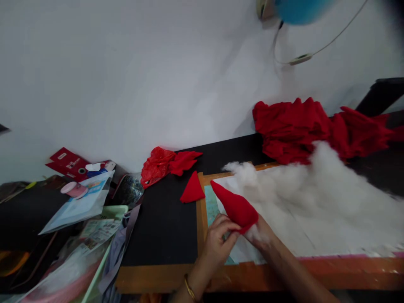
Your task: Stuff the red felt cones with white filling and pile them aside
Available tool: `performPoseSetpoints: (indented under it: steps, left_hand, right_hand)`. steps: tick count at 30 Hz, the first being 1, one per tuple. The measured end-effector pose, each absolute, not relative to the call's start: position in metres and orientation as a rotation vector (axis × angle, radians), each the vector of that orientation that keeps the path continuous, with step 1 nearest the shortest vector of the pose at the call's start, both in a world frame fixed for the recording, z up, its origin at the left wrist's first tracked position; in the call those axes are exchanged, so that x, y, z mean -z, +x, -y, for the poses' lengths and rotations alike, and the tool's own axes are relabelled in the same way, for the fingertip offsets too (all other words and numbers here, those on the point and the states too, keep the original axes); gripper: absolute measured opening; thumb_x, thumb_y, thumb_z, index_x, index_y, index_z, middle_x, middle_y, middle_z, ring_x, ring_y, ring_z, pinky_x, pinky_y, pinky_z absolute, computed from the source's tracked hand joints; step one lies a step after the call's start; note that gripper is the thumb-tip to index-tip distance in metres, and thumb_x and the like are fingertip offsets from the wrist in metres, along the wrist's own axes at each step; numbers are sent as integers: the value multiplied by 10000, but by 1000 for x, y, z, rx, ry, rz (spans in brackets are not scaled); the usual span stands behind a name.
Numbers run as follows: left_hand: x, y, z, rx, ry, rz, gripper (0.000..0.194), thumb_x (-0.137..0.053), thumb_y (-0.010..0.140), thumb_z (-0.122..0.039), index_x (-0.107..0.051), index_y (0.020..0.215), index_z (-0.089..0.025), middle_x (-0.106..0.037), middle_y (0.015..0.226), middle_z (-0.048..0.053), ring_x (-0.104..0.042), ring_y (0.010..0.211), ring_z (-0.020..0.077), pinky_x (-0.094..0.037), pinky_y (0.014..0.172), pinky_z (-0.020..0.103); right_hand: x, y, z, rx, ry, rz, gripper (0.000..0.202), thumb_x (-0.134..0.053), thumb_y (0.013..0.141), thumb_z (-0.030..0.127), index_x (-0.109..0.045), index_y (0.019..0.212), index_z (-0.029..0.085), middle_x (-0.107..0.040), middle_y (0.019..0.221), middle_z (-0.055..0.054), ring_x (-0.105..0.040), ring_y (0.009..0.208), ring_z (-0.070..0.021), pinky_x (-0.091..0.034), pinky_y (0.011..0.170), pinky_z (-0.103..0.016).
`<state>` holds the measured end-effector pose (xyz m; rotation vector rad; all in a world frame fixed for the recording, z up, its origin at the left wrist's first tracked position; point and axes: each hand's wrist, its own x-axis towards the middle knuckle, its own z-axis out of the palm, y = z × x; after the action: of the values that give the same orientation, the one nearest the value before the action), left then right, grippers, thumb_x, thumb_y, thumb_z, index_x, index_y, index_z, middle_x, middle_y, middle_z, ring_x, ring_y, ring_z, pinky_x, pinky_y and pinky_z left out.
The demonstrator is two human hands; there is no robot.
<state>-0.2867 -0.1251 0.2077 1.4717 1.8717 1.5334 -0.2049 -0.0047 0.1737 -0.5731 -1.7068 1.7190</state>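
Observation:
A red cone-shaped cloth piece (235, 207), like a small pointed hat, is held up over the near left part of the white-covered table area, its tip pointing up and left. My left hand (221, 237) pinches the rim of its open end between thumb and fingers. Against that same opening is my right hand (258, 235), its fingers hidden in or behind the cloth. A tuft of white fibre stuffing (253, 234) shows at the right palm. Flat on the black tabletop, left of the cone, lies another red cloth triangle (193, 189).
A large heap of white stuffing (328, 189) covers the right side of the table. Behind it are piled red cloth pieces (293, 128). A red plastic bag (156, 166) lies at the back left. Farther left stand a green-rimmed bin (115, 210) and a pink cup (74, 190).

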Motion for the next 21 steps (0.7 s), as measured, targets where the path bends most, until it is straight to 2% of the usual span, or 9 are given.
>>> performPoseSetpoints:
  steps: [1,4,6,8,11,15,17,19,21]
  left_hand:
    - [-206,-287,127,-1643,1324,-1876,105,-623,827,-215,-664,923,-208,-601,840,39,-573,839,179,-463,776,298]
    - [-213,-289,122,-2035,807,-1803,470,-714,732,-260,-550,1169,-209,-606,1073,82,-587,988,202,-469,888,320]
    - [-222,-292,112,-2120,533,-1660,582,-727,721,-301,-498,1248,-209,-591,1206,115,-585,1090,226,-474,924,327]
    - [-231,-291,101,-2096,362,-1556,561,-730,731,-319,-514,1238,-211,-625,1175,104,-621,1050,222,-498,899,322]
    - [-236,-282,87,-2141,108,-1479,538,-757,722,-286,-536,1207,-218,-672,1051,56,-665,932,187,-528,842,291]
    - [-229,-274,83,-2200,-86,-1362,485,-771,714,-258,-576,1155,-204,-691,1040,61,-679,914,186,-547,817,281]
    - [-224,-278,85,-2213,-156,-1320,442,-766,718,-263,-596,1121,-193,-699,1019,66,-687,875,188,-556,796,290]
    - [-222,-286,87,-2200,-252,-1266,395,-755,727,-281,-613,1079,-170,-705,970,71,-692,814,185,-563,769,300]
    - [-222,-293,88,-2163,-315,-1180,355,-743,737,-307,-622,1027,-141,-703,907,78,-690,757,182,-566,744,306]
  right_hand:
    - [-179,-206,7,-1759,-563,1682,399,-549,851,550,-676,961,188,-730,903,-103,-682,770,-248,-590,710,-398]
    - [-193,-212,17,-1875,-545,1653,382,-481,876,494,-686,986,191,-743,844,-98,-683,696,-250,-585,629,-371]
    - [-200,-218,24,-1877,-557,1719,333,-469,882,427,-702,921,192,-739,770,-76,-673,641,-235,-573,585,-346]
    - [-203,-225,29,-1785,-585,1812,253,-530,833,375,-711,854,200,-738,754,-60,-677,666,-236,-574,634,-344]
    - [-202,-234,33,-1563,-631,1901,249,-517,815,317,-720,910,208,-750,887,-72,-692,820,-260,-558,791,-374]
    - [-201,-236,35,-1459,-646,1991,278,-450,852,261,-708,929,190,-744,968,-98,-692,899,-262,-560,801,-367]
    - [-202,-232,37,-1443,-566,2017,296,-493,814,226,-667,1046,168,-722,1056,-108,-678,963,-258,-557,832,-364]
    - [-199,-226,40,-1404,-508,2033,434,-522,773,192,-577,1201,147,-680,1158,-123,-660,1021,-255,-553,866,-373]
    - [-190,-221,43,-1324,-510,2035,492,-516,766,175,-529,1257,151,-649,1208,-131,-640,1067,-259,-546,899,-400]
